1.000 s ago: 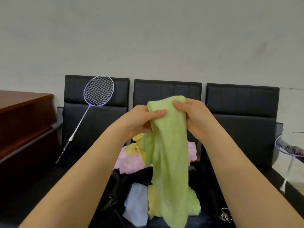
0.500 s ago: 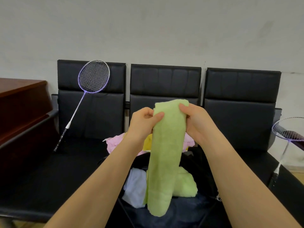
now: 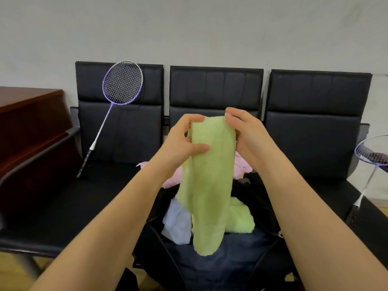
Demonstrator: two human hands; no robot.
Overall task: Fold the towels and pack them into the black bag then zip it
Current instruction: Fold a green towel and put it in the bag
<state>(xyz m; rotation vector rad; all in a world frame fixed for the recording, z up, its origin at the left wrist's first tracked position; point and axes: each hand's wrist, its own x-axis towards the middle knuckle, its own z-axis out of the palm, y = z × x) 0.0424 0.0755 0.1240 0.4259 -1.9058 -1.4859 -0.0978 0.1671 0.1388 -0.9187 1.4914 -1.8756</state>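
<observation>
both hands, left hand (image 3: 182, 143) n right hand (image 3: 245, 135), pinch a green towel (image 3: 210, 181) over the black bag (image 3: 226, 261) on a black bench (image 3: 63, 206) w/ purple racket (image 3: 122, 82), white wall (image 3: 189, 28) behind.

The mouth of the black bag (image 3: 258, 208) stands open below, but a white towel (image 3: 178, 223) and a folded green towel (image 3: 239, 219) already fill its middle. The hanging green towel (image 3: 210, 175) covers the way straight down. The left seat (image 3: 84, 198) offers bare room; a racket (image 3: 117, 101) leans at its back.
</observation>
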